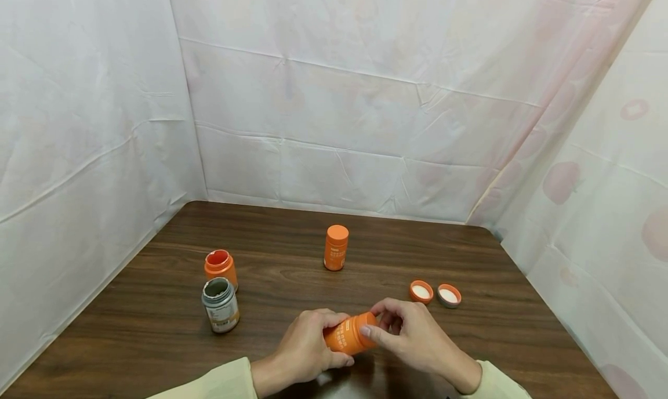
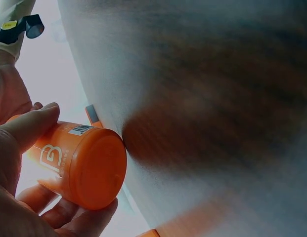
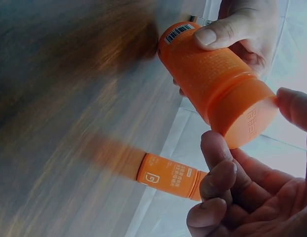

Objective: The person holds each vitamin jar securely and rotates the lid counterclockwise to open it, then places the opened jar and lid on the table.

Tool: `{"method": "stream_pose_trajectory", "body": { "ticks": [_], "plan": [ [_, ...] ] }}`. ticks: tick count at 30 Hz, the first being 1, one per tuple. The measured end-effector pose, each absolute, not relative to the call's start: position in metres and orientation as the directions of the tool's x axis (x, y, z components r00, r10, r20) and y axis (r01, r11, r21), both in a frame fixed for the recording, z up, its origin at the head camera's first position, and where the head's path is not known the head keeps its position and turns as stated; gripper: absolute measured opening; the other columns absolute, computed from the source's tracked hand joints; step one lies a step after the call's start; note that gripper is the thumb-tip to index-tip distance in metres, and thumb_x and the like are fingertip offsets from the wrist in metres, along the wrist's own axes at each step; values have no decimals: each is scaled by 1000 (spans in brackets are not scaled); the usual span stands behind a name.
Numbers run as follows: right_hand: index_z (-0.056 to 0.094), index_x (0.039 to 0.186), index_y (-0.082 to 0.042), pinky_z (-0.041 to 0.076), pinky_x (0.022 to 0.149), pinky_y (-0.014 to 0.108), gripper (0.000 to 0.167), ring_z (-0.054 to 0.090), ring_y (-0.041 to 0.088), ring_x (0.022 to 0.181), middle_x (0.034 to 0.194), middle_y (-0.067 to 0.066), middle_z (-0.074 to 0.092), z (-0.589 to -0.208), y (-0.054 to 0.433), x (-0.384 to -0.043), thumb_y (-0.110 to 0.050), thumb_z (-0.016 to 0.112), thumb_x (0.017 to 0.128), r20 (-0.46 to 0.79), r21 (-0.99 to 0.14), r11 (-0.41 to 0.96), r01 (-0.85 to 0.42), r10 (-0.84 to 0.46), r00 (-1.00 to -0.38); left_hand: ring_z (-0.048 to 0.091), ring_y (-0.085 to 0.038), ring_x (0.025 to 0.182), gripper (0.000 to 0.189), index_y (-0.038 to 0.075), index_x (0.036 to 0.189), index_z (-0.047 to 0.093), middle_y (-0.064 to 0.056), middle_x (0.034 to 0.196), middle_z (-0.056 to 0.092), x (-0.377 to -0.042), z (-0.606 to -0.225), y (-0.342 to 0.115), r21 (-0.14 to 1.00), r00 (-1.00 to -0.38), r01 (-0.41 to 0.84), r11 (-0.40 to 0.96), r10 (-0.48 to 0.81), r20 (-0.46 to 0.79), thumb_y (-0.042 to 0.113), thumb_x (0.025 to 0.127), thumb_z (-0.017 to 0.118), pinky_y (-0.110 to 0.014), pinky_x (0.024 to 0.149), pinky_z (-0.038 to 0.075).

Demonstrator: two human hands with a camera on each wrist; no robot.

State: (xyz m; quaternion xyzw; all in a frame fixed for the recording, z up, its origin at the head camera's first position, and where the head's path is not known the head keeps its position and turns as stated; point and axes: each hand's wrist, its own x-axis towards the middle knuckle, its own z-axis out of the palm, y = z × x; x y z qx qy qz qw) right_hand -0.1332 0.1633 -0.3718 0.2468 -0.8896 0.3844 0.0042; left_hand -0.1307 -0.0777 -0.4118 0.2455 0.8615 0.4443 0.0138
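Observation:
An orange bottle lies tilted in my left hand, whose fingers and thumb wrap round its body. Its round base faces the camera in the left wrist view. The orange cap is on the bottle and points to the right. With thumb and fingertips, my right hand pinches that cap at its edge. In the right wrist view, the left thumb presses on the bottle's side near a barcode label.
A capped orange bottle stands upright farther back. At left are an uncapped orange bottle and an uncapped grey one. To the right, an orange cap and a grey-orange cap lie with white insides up on the wooden table.

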Motion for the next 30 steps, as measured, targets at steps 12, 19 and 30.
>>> {"method": "stream_pose_trajectory", "body": {
  "ticks": [12,19,30],
  "plan": [
    [69,107,-30,45,54,22,27,53,8,64,82,-13,65,-371,166,-133,-45,81,88,240,-649,571,-503,-474,-847,60,0,85,52,27,116,76,15,103,68,-132,-413,-77,761,-878,417,497,437,196,27,69,98,-24,72,52],
    [69,114,-32,46,60,25,33,56,19,73,88,-10,64,-370,168,-132,-36,85,85,314,-616,527,-586,-518,-796,60,0,84,53,28,116,76,14,102,69,-132,-413,-77,755,-875,425,499,439,203,28,68,98,-24,71,51],
    [67,121,-23,47,64,25,62,51,14,80,100,-7,63,-375,171,-138,-1,93,69,465,-559,364,-745,-606,-645,59,0,83,53,30,115,76,15,102,69,-132,-412,-77,744,-877,431,512,430,212,28,66,99,-24,72,50]
  ]
}}
